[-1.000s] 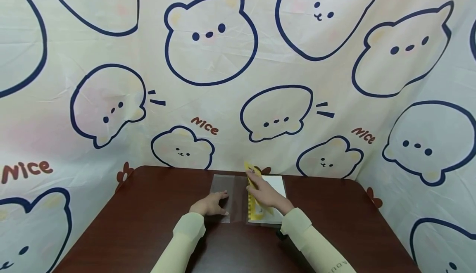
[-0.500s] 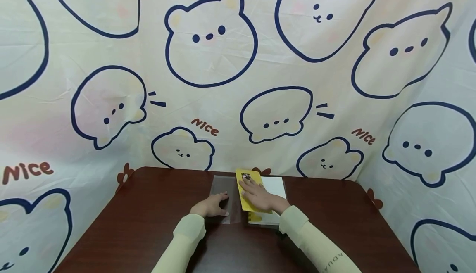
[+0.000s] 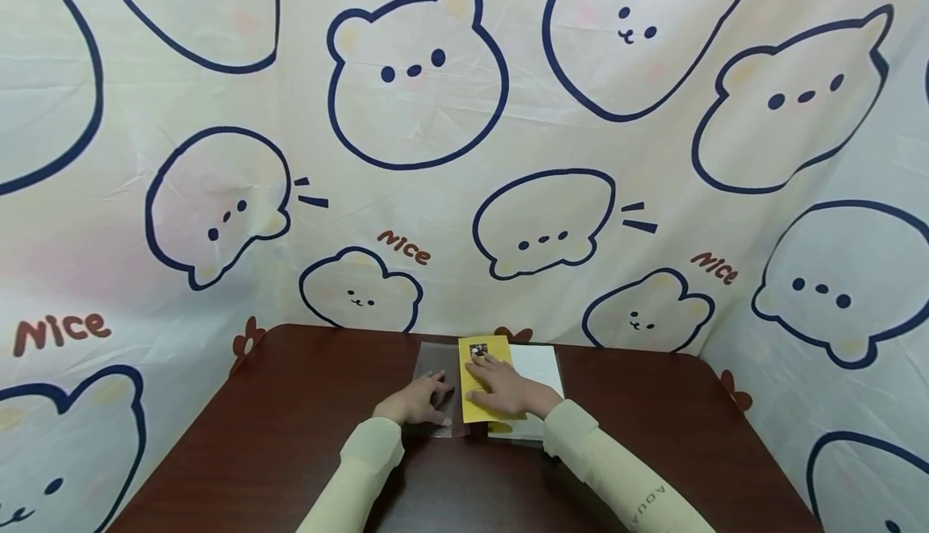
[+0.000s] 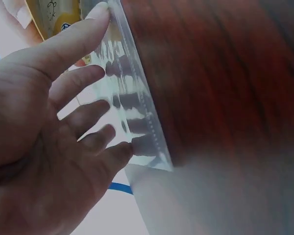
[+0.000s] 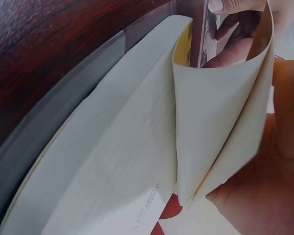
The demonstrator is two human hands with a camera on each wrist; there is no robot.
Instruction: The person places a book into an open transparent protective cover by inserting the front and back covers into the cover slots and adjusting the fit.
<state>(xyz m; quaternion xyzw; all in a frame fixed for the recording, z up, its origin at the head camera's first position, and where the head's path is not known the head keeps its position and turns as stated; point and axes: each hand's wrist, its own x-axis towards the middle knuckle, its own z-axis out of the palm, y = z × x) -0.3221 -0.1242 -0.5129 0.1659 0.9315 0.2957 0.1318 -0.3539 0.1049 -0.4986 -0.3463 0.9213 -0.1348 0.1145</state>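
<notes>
My left hand (image 3: 417,401) rests on the left flap of a clear plastic book cover (image 3: 435,358). In the left wrist view its fingers are extended, with the tips against the plastic edge (image 4: 137,98). My right hand (image 3: 510,389) lies with extended fingers on the yellow cover (image 3: 479,412) of a book, which is turned over to the left. Seen from the right wrist, this cover (image 5: 215,107) curves up and folds back from the white page (image 5: 103,132). The book's white right side (image 3: 539,365) lies on the plastic cover, partly hidden by my right hand.
A dark brown wooden table (image 3: 290,404) carries everything. Behind and beside it hangs a pale curtain (image 3: 537,138) printed with blue-outlined cartoon faces.
My right hand has turned the yellow cover from nearly upright over to the left, and now presses it with extended fingers. My left hand stays at the plastic flap.
</notes>
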